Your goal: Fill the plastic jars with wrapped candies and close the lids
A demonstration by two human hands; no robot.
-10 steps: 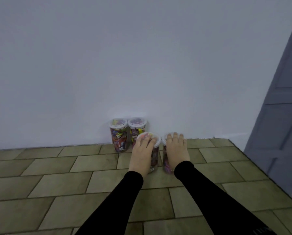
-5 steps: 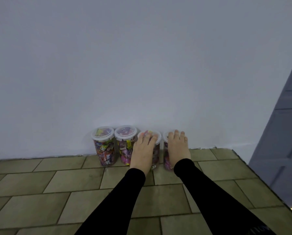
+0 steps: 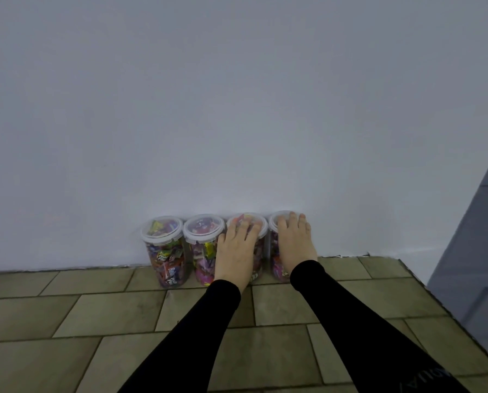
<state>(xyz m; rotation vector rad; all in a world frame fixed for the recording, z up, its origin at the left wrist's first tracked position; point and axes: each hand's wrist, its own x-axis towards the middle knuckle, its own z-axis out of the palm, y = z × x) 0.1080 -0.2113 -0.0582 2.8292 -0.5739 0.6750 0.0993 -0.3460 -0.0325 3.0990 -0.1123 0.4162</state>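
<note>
1. Four plastic jars stand in a row on the tiled floor (image 3: 123, 307), against the foot of the wall (image 3: 237, 109), each touching or just beside its neighbour. All are lidded and packed with wrapped candies (image 3: 167, 259).
2. The leftmost jar (image 3: 163, 251) and the second jar (image 3: 203, 248) stand untouched, clear lids on.
3. The left hand (image 3: 237, 251) lies flat over the third jar (image 3: 258, 251), fingers straight on its lid (image 3: 261, 225); it presses, it does not grasp.
4. The right hand (image 3: 295, 245) covers the fourth jar (image 3: 275, 256) likewise, fingers extended across the top and reaching the wall.
5. Handling, as a judgement: full jars look fairly heavy and bottom-steady; the clear walls are stiff but smooth, likely slippery. Taking hold round the body below the rim seems safer than lifting by the lid, which may pop off.
6. Whether these two lids are fully seated cannot be told under the hands.
7. A grey door (image 3: 469, 251) stands at the floor's right edge.
</note>
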